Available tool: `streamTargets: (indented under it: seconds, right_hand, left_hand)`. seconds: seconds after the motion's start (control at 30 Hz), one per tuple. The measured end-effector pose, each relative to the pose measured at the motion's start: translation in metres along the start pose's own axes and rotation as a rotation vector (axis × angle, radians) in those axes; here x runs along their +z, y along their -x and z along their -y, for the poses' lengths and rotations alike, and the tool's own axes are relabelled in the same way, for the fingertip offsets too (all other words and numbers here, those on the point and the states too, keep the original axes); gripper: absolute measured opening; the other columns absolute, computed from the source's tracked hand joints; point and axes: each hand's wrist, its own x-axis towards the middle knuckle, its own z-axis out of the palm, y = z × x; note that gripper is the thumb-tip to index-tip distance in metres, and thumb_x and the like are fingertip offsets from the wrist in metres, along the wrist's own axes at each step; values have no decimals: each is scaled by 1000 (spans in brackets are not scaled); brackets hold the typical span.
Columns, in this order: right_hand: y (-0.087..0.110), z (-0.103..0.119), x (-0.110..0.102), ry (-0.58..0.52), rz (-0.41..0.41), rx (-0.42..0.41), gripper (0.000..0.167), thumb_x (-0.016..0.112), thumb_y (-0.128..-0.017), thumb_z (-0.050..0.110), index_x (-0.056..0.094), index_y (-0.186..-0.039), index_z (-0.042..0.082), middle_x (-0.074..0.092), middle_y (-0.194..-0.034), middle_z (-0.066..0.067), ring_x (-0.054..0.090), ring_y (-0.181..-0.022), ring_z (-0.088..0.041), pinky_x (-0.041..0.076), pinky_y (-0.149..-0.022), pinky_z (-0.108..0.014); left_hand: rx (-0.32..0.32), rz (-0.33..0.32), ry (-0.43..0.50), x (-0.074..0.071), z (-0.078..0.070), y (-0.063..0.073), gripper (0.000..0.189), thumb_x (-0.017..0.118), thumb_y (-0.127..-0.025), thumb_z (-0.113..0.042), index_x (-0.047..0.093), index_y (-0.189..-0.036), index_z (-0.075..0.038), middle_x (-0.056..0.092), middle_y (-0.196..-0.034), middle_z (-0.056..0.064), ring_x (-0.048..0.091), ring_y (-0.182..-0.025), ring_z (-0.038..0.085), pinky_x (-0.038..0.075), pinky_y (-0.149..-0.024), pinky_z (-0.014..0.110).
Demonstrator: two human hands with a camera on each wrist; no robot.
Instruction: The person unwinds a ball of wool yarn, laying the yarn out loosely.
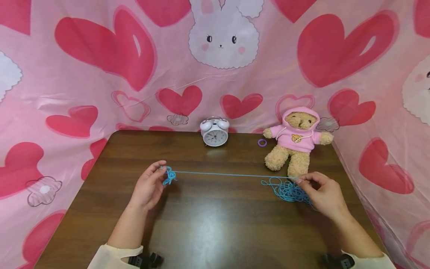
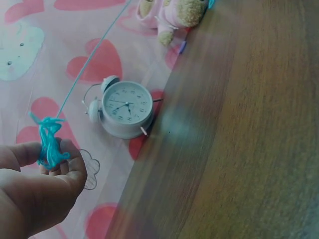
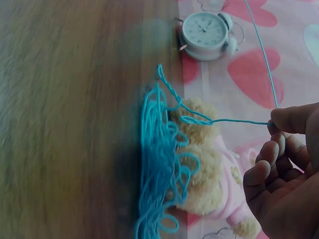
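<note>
My left hand (image 1: 150, 185) pinches a small looped bundle of blue yarn (image 2: 50, 144) between thumb and fingers, above the left part of the table. From the bundle a taut strand of yarn (image 1: 221, 174) runs nearly level across to my right hand (image 1: 324, 192), whose thumb and forefinger pinch it. The other right fingers are loosely curled in the right wrist view. Beneath and beside the right hand lies a loose, tangled pile of blue yarn (image 1: 290, 191) on the table, with a looped length (image 3: 197, 119) leading from the pinch toward it.
A teddy bear (image 1: 295, 138) in a pink hoodie leans at the back right, just behind the yarn pile. A purple ring (image 1: 262, 142) lies beside it. At the back middle of the brown table (image 1: 208, 224) stands a white alarm clock (image 1: 215, 132), before a pink heart-patterned cloth (image 1: 181, 74).
</note>
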Motion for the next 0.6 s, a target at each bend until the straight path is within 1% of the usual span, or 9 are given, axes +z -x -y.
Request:
streamTargets:
  seconds: [0.23,0.43,0.6]
  right_hand:
    - [6,-8,-14,20,-6,19,6,79,-93,19,77,-93,13,70,-82,6,56,-66,-2,43,-58,-17]
    - [9,-16,-23,3,-24,49,7,78,-93,17,77,-96,11,70,-81,12,57,-67,0,44,-58,-16]
    - [12,-22,-29,-19,-41,61,9,78,-93,16,77,-98,8,67,-78,14,57,-67,0,43,-58,-16]
  left_hand:
    - [-12,-33,-16,1,-2,0,13,55,-109,-14,55,-122,-15,64,-94,-3,61,-80,12,52,-75,25]
    - [-24,-52,-44,0,-1,0,20,59,-107,-15,52,-126,-13,62,-100,-2,62,-83,11,52,-73,24]
    - [-2,-45,-7,-1,1,-1,18,59,-106,-10,56,-123,-14,61,-102,-2,64,-86,10,53,-72,22]
